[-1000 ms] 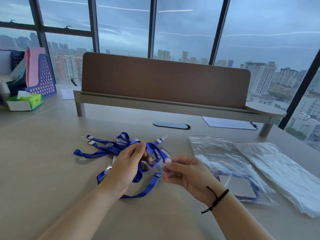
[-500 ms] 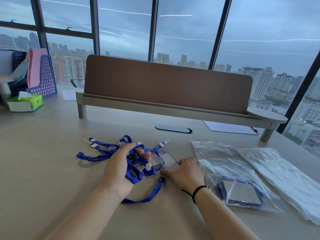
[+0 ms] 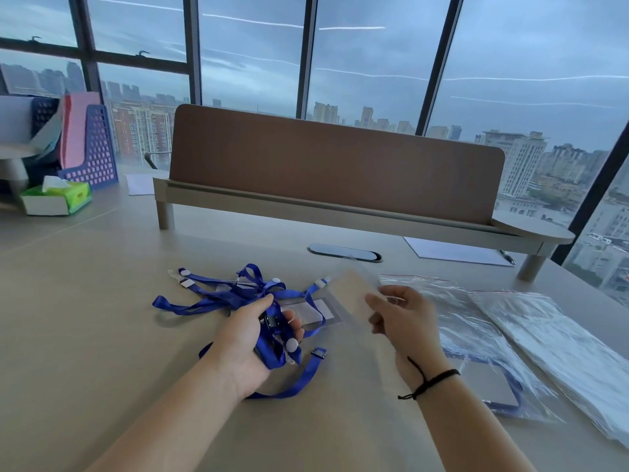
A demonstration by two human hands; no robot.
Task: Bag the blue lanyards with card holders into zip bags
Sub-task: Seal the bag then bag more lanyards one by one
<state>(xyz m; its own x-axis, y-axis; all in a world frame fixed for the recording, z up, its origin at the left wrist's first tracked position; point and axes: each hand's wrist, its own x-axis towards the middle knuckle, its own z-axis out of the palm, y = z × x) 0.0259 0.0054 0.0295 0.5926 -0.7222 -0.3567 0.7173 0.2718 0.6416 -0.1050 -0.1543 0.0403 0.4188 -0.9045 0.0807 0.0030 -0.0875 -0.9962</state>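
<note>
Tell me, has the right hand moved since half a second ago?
Yes. The right hand has risen off the table, lifting a clear card holder toward the zip bags.

The clear card holder (image 3: 354,294) pinched in the right hand (image 3: 405,321) is motion-blurred, its edges smeared. The blue lanyards (image 3: 235,296) tangle left of that holder, so their number cannot be told. The left hand (image 3: 252,335) hides part of the strap it grips. Right of the holder, the far zip bags (image 3: 558,342) run off the picture's right edge.
</note>
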